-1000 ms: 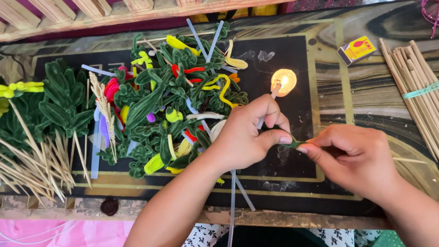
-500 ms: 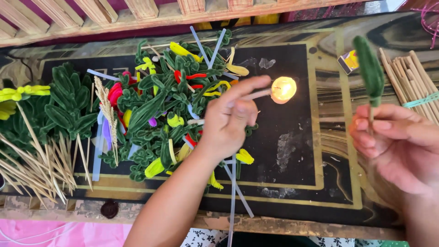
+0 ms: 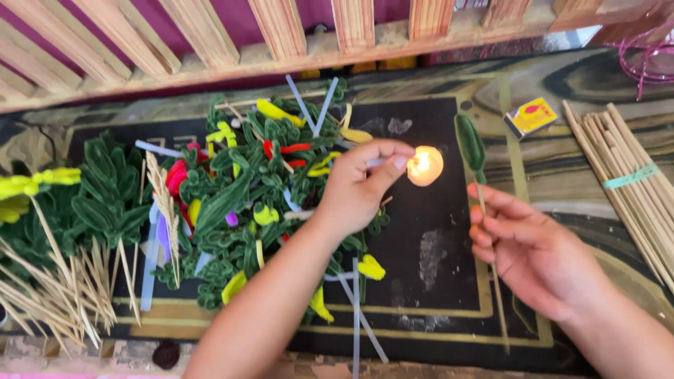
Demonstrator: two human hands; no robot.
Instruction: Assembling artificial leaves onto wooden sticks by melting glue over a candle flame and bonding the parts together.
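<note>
My left hand reaches over a pile of green, yellow and red pipe-cleaner pieces. It pinches a thin pale strip whose tip sits at the flame of a small lit candle on the black mat. My right hand is to the right of the candle. Its fingers are closed on a thin wooden stick topped with a green pipe-cleaner leaf, which stands just right of the flame.
Finished green leaves on sticks lie at the left, with yellow ones beside them. A banded bundle of wooden sticks and a yellow matchbox are at the right. A wooden railing runs along the far edge.
My right hand raised the leaf stick away to the right, then brought it back beside the candle. My left hand stretched its fingertips out to the flame.
</note>
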